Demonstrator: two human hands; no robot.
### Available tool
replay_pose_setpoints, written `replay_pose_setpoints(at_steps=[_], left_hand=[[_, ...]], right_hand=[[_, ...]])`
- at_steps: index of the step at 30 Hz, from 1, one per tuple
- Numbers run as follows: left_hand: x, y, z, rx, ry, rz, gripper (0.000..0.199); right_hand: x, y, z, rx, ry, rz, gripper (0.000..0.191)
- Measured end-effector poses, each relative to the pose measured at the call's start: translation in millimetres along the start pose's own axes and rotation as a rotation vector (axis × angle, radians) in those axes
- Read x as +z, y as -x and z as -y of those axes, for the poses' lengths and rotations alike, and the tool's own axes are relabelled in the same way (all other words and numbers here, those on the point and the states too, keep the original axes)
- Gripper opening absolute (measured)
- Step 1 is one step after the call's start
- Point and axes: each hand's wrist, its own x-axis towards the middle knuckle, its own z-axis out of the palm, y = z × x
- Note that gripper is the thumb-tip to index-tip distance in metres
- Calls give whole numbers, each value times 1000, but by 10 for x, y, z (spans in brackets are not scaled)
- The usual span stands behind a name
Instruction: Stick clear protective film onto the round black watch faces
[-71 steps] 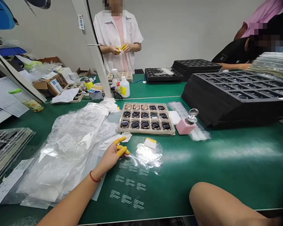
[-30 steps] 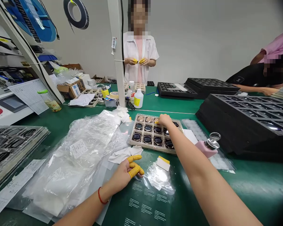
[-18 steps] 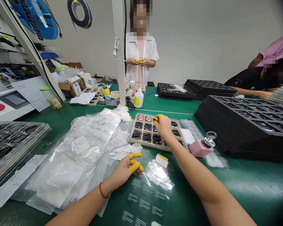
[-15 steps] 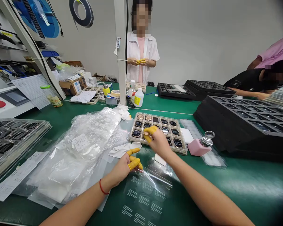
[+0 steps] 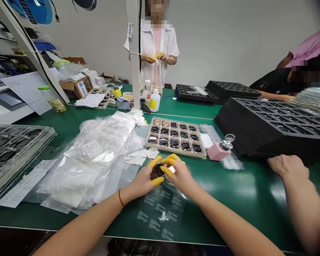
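My left hand (image 5: 146,177), with yellow finger cots, holds a round black watch face (image 5: 158,170) by its edges above the table. My right hand (image 5: 176,170), also in yellow cots, has its fingers closed on the right side of the same watch face. Below both hands lies a clear plastic sheet (image 5: 160,213) with white printed text. Just beyond them is a clear tray (image 5: 176,153) with rows of round black watch faces. A crumpled white cloth (image 5: 138,156) lies left of my hands.
Plastic bags (image 5: 77,170) cover the left. A pink pump bottle (image 5: 218,151) stands right of the tray. Black foam trays (image 5: 256,135) fill the right side, where another person's hand (image 5: 289,166) touches the lower edge. A person (image 5: 158,46) stands across the table.
My right hand has come back from the tray to my left hand, and a watch face is now between them. Another person's arm has entered at the right.
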Motion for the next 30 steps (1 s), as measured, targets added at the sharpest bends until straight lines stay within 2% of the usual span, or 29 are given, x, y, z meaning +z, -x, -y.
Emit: replay_pose_setpoints(at_steps=[3, 8, 10, 14, 15, 17, 19, 22, 26, 28, 30], left_hand=[[-10, -8, 40, -43, 28, -23, 65], [-16, -16, 89, -49, 77, -32, 66], [-9, -26, 115, -55, 89, -46, 63], [3, -56, 130, -117, 102, -90, 61], [-1, -60, 114, -140, 101, -91, 61], [-26, -61, 58, -180, 110, -79, 60], [-68, -51, -15, -198, 112, -54, 57], [-135, -23, -113, -199, 53, 22, 55], [-155, 11, -170, -195, 11, 184, 55], [-140, 13, -172, -170, 11, 165, 53], [-127, 2, -167, -146, 10, 110, 49]], right_hand=[[98, 75, 1, -128, 13, -15, 9], [153, 81, -118, 63, -47, -95, 10], [179, 74, -111, 45, 15, -97, 7], [212, 75, -79, -122, 57, -118, 9], [193, 62, -107, -111, 24, -113, 9], [113, 12, -220, 4, 1, -95, 6], [16, -64, -366, 101, 169, -70, 10], [-23, -206, -486, 44, 472, -19, 19], [242, -457, -397, -74, 445, 29, 21], [383, -571, -349, -104, 428, 79, 17], [404, -618, -334, -109, 436, 118, 8]])
